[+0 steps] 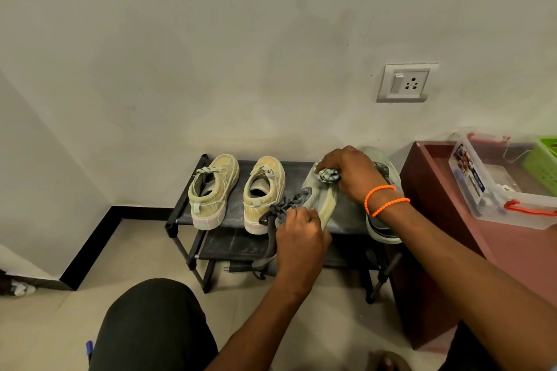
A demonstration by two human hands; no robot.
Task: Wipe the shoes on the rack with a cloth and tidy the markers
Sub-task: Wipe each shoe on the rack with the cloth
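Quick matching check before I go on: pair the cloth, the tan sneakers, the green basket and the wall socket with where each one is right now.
Things:
1. cloth
2. tan sneakers
3. green basket
4. wall socket

Places:
A. on the maroon cabinet, far right
B. left part of the rack's top shelf
C. gripped in the right hand, pressed on the grey shoe
D. above the rack, to the right

Pairs: 1-C, 2-B, 3-A, 4-D

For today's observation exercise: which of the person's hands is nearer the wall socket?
Right. The right hand presses a cloth on a shoe below the socket; the left hand is lower and further left.
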